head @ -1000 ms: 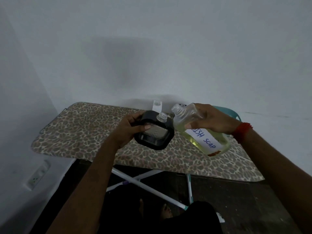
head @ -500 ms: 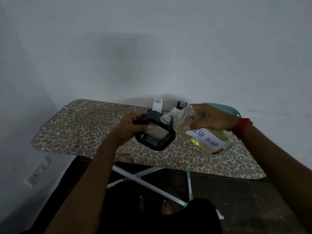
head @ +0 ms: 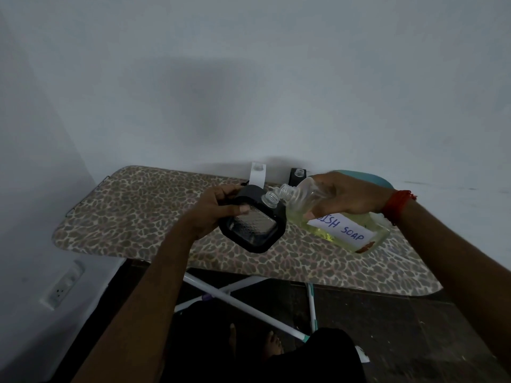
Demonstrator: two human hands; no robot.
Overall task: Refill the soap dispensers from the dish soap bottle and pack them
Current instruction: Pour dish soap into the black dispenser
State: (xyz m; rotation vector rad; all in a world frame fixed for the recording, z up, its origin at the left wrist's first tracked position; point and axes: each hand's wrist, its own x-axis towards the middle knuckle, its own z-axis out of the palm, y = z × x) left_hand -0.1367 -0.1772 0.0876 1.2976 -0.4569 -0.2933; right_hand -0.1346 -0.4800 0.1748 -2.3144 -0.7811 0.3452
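My left hand [head: 214, 210] grips a black-framed clear soap dispenser [head: 253, 225], tilted, its open neck pointing up and right. My right hand [head: 345, 194] holds the clear dish soap bottle [head: 337, 219] with yellow liquid and a white "DISH SOAP" label. The bottle is tipped leftward, its open threaded mouth just above and touching close to the dispenser's neck. Both are held over the leopard-print ironing board [head: 138, 217]. At the back of the board stand a white dispenser [head: 257, 174] and a black dispenser [head: 298, 175], both uncapped.
A teal basin [head: 367, 176] shows behind my right hand at the board's far right. The wall runs close behind the board. A wall socket [head: 62, 288] sits low on the left. White board legs [head: 243, 299] and my bare feet lie below.
The bottle's mouth has dropped and moved left until it meets the dispenser's neck. The bottle is tipped further. My left hand has shifted the dispenser slightly.
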